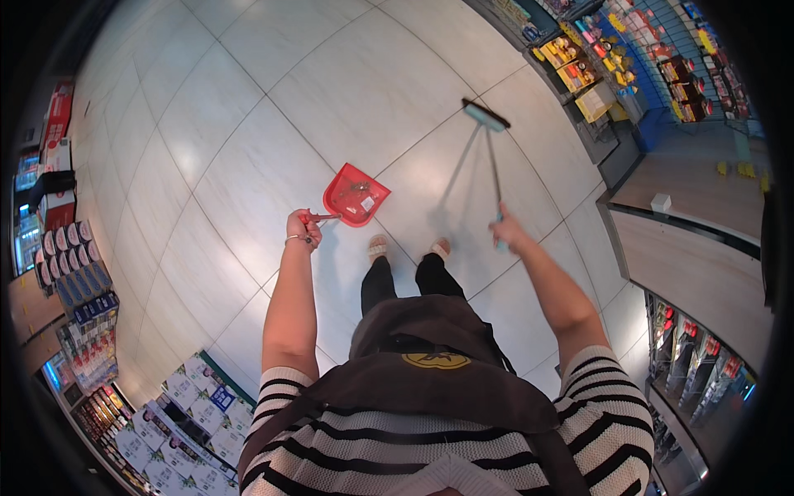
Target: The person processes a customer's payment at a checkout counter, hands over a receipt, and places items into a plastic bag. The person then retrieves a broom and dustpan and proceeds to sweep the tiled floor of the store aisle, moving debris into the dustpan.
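Note:
My left hand [305, 229] is closed around the handle of a red plastic dustpan [344, 199], out in front of my feet on the left. In the pan lie some dark debris [356, 186] and a small white scrap [368, 203]. My right hand [508, 234] grips the light-blue end of a long broom handle [494, 162]. At the far end of that handle, ahead and to the right, is the broom head [485, 116], light blue with dark bristles. Whether the bristles touch the floor I cannot tell.
Large pale tiles make up the floor [236, 130]. Shelves with hanging packaged goods [620, 56] line the right, beside a wooden counter [688, 239] bearing a small white box [661, 202]. Product displays [74, 260] stand at left, and stacked white cartons [186, 428] at lower left.

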`<state>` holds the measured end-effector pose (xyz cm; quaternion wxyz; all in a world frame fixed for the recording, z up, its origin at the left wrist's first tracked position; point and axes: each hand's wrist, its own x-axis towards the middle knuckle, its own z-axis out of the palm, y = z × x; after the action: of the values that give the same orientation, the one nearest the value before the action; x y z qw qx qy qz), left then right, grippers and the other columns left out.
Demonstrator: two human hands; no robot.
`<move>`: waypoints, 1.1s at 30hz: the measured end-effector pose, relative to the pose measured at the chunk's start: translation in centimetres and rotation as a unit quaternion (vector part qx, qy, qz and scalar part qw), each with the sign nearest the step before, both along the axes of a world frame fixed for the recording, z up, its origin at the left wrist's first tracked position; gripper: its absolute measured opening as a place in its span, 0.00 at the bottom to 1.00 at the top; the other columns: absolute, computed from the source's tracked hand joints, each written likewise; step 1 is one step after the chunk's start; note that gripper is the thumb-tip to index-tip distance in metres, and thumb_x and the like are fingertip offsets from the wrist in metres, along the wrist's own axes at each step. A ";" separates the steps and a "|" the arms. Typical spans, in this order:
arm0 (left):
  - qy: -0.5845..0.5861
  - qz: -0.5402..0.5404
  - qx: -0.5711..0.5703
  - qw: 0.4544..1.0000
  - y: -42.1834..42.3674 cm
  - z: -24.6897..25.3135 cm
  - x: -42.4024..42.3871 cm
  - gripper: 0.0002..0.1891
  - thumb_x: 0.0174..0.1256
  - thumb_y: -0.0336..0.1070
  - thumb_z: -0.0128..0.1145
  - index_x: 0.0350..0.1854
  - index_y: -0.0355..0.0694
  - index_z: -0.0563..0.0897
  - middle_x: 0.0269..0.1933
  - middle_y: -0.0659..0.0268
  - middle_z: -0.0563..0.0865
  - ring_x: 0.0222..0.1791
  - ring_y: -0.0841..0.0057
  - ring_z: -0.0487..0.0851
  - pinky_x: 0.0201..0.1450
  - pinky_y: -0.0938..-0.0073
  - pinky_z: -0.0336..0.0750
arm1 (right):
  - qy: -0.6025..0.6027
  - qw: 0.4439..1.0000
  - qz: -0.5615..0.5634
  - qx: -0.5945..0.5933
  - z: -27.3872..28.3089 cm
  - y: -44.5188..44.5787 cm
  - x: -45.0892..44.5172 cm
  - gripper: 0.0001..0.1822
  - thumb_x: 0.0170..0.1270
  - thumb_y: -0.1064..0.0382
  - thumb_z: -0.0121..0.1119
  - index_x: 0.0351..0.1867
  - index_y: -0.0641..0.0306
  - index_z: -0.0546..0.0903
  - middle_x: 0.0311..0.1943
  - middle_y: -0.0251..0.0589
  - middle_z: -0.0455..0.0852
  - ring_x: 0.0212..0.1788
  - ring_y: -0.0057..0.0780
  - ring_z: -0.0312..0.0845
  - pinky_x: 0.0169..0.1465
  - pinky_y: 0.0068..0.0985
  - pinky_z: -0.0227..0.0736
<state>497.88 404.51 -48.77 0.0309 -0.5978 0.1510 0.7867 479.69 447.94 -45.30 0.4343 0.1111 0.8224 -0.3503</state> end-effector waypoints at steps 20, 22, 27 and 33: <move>0.022 -0.042 0.018 0.999 -5.9 -1.6 6.2 0.10 0.49 0.39 0.43 0.15 0.42 0.70 0.09 0.73 0.67 0.05 0.86 0.60 0.06 0.89 0.53 | 0.001 0.997 0.018 -0.080 6.0 -11.5 6.4 0.39 0.48 0.73 0.45 0.64 0.51 0.46 0.15 0.35 0.68 0.10 0.25 0.65 0.13 0.25 0.63; 0.000 -0.054 0.033 0.998 -6.2 -0.8 6.8 0.12 0.50 0.41 0.42 0.14 0.40 0.71 0.06 0.74 0.63 0.03 0.86 0.58 0.06 0.88 0.54 | -0.042 0.990 -0.065 -0.114 4.7 -14.6 4.2 0.40 0.47 0.73 0.45 0.64 0.54 0.44 0.15 0.37 0.69 0.11 0.27 0.66 0.13 0.27 0.63; -0.024 -0.021 0.025 0.999 -7.5 -1.0 8.0 0.12 0.49 0.40 0.42 0.14 0.39 0.71 0.06 0.74 0.62 0.03 0.85 0.58 0.05 0.88 0.53 | -0.129 0.987 0.046 -0.080 3.0 -15.5 14.4 0.43 0.45 0.73 0.45 0.64 0.54 0.41 0.14 0.37 0.70 0.11 0.24 0.66 0.14 0.24 0.63; -0.028 -0.016 0.015 0.999 -8.2 -2.3 7.6 0.11 0.49 0.40 0.42 0.16 0.40 0.71 0.08 0.72 0.66 0.03 0.84 0.58 0.04 0.87 0.52 | -0.260 0.952 -0.090 -0.137 12.7 -13.0 22.9 0.39 0.48 0.73 0.48 0.64 0.47 0.49 0.15 0.33 0.67 0.11 0.19 0.60 0.13 0.20 0.60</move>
<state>505.49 396.36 -51.10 0.0564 -0.6165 0.1475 0.7713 502.63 434.94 -32.59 0.6107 0.2111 0.6117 -0.4563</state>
